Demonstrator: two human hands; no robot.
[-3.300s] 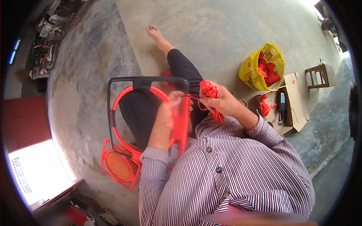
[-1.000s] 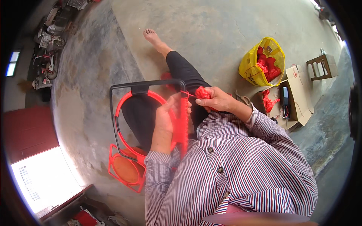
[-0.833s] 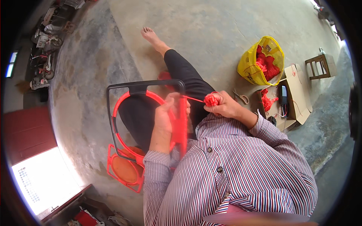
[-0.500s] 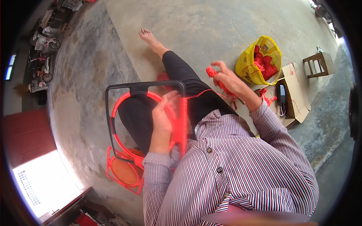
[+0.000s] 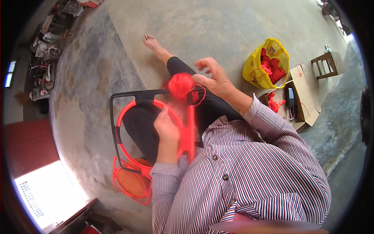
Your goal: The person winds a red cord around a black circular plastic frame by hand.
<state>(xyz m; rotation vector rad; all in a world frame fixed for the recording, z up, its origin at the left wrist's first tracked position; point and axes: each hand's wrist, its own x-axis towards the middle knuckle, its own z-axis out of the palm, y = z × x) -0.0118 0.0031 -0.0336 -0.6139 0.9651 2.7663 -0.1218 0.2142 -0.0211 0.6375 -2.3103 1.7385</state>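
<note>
A square black frame (image 5: 112, 117) with a red-and-black ring inside lies across my lap. Red cord is wrapped closely along its right side (image 5: 189, 134). My left hand (image 5: 167, 126) grips the ring near that side, thumb up; its other fingers are blurred and partly hidden. Over the frame's upper right corner is a ball of red cord (image 5: 181, 85), with a loose loop trailing at its right. Just right of the ball is my right hand (image 5: 215, 80), fingers apart and thumb beside the ball. Whether the thumb touches it, I cannot tell.
A second red frame with a brown round panel (image 5: 131, 182) lies below left. To the right stand a yellow bag (image 5: 255, 64) of red cord bundles, an open cardboard box (image 5: 306, 99) with a black device (image 5: 290, 97), and a wooden stool (image 5: 331, 65). My bare foot (image 5: 152, 43) rests on the concrete floor.
My right hand has moved left to the frame's upper right corner, bringing the red cord there. Its fingers have spread away from the cord. The frame has shifted slightly down.
</note>
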